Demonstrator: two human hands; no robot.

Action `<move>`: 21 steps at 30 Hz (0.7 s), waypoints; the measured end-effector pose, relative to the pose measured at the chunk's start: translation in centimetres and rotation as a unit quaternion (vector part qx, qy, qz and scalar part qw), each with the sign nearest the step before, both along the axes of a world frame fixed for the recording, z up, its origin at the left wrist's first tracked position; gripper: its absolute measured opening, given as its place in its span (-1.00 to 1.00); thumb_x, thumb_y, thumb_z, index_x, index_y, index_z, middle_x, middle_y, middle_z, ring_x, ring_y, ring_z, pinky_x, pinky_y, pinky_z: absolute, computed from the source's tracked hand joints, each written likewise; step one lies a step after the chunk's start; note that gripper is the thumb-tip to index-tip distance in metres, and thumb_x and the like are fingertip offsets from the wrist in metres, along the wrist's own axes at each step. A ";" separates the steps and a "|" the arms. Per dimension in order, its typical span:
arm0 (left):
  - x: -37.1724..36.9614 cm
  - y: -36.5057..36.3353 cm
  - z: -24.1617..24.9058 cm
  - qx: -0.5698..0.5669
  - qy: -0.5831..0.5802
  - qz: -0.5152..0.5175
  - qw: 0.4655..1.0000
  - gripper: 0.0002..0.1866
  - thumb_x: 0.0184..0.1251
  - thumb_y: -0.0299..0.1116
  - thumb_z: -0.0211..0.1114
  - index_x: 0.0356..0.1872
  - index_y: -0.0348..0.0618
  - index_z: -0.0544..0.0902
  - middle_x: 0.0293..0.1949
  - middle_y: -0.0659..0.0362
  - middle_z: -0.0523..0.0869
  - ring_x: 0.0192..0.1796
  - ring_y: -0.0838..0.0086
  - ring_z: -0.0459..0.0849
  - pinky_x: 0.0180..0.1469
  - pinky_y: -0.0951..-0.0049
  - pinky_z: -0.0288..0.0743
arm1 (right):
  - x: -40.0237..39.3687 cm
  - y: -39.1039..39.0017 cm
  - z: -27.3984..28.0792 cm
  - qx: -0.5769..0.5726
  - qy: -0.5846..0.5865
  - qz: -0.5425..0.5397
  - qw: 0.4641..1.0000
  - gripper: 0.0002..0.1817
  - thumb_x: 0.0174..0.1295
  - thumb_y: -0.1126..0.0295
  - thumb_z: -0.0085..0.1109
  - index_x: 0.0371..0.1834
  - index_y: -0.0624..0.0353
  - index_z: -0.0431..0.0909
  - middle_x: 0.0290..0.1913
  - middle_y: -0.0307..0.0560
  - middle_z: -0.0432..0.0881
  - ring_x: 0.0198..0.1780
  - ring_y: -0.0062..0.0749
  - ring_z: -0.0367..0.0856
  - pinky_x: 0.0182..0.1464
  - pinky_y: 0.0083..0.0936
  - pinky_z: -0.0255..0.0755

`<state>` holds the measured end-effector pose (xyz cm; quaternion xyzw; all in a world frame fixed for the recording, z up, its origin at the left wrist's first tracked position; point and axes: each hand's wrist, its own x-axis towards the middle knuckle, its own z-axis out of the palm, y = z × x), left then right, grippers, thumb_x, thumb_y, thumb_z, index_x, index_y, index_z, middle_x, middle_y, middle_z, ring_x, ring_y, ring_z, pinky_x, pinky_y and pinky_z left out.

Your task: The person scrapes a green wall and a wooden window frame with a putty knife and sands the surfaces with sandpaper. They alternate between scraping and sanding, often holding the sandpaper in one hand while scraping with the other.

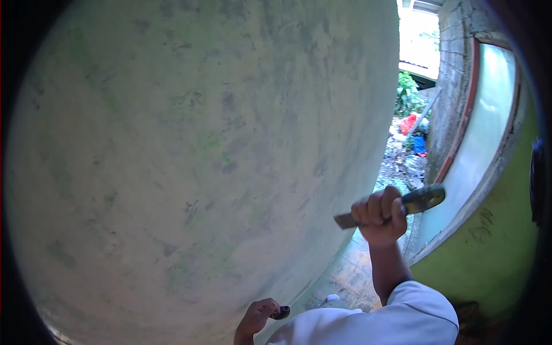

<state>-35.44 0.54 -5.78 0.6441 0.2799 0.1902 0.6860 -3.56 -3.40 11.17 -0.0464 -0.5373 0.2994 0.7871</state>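
Note:
My right hand [380, 215] is raised in front of the wall's right edge, its fingers wrapped around a scraper [424, 198]. The scraper's dark handle, with a hole near its end, sticks out to the right, and its flat blade points left toward the wall, apart from it as far as I can tell. Low in the view, my left hand [259, 318] is closed on a small dark rounded object [281, 313] whose kind I cannot make out. Before me stands a large pale wall [190, 172] with green and grey stains.
To the right are a frosted panel [480, 115] in a reddish frame and a green wall [489, 253] with scribbled marks. Plants [406, 92], a red bag [407, 123] and litter lie outside beyond the passage. A tiled floor [351, 273] shows below.

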 end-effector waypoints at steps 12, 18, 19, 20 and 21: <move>5.6 -4.8 -0.8 -0.070 -0.115 0.173 0.976 -0.74 0.28 -0.22 0.16 -0.43 -0.16 0.34 -0.44 0.27 0.38 -0.35 0.60 0.36 -0.26 0.56 0.28 | 4.3 5.5 8.4 0.301 0.015 0.093 0.949 -0.65 0.37 0.12 -0.20 -0.55 0.02 0.17 -0.73 -0.33 0.18 -0.71 -0.64 0.03 -0.64 -0.54 -0.02; 8.8 -6.3 0.5 -0.091 -0.006 0.211 0.973 -0.79 0.12 -0.54 0.30 -0.37 -0.20 0.39 -0.42 0.26 0.48 -0.33 0.61 0.50 -0.25 0.52 0.48 | 2.3 7.2 6.5 0.205 0.075 0.119 0.969 -0.59 0.26 0.16 0.03 -0.65 0.06 0.14 -0.76 -0.30 0.11 -0.75 -0.57 -0.04 -0.66 -0.52 -0.09; 9.3 -6.8 0.9 -0.116 -0.010 0.221 0.968 -0.79 0.10 -0.52 0.31 -0.40 -0.17 0.39 -0.42 0.29 0.44 -0.32 0.62 0.43 -0.22 0.54 0.40 | 2.2 7.4 6.4 0.174 0.061 0.105 0.977 -0.59 0.24 0.18 0.06 -0.66 0.06 0.13 -0.76 -0.30 0.10 -0.77 -0.56 -0.07 -0.68 -0.52 -0.12; 9.8 -7.1 1.2 -0.138 -0.016 0.231 0.963 -0.79 0.08 -0.51 0.32 -0.43 -0.14 0.40 -0.42 0.32 0.41 -0.30 0.63 0.37 -0.19 0.57 0.33 | 2.9 7.1 6.8 0.220 0.033 0.097 0.970 -0.59 0.35 0.09 -0.11 -0.62 0.01 0.15 -0.77 -0.35 0.11 -0.77 -0.66 -0.04 -0.69 -0.65 -0.11; 10.1 -7.5 1.1 -0.135 -0.018 0.241 0.961 -0.79 0.08 -0.51 0.32 -0.43 -0.14 0.40 -0.42 0.32 0.41 -0.30 0.63 0.37 -0.19 0.57 0.33 | 3.7 6.7 6.9 0.223 0.035 0.107 0.968 -0.59 0.35 0.09 -0.11 -0.62 0.01 0.15 -0.77 -0.35 0.11 -0.77 -0.66 -0.04 -0.69 -0.65 -0.11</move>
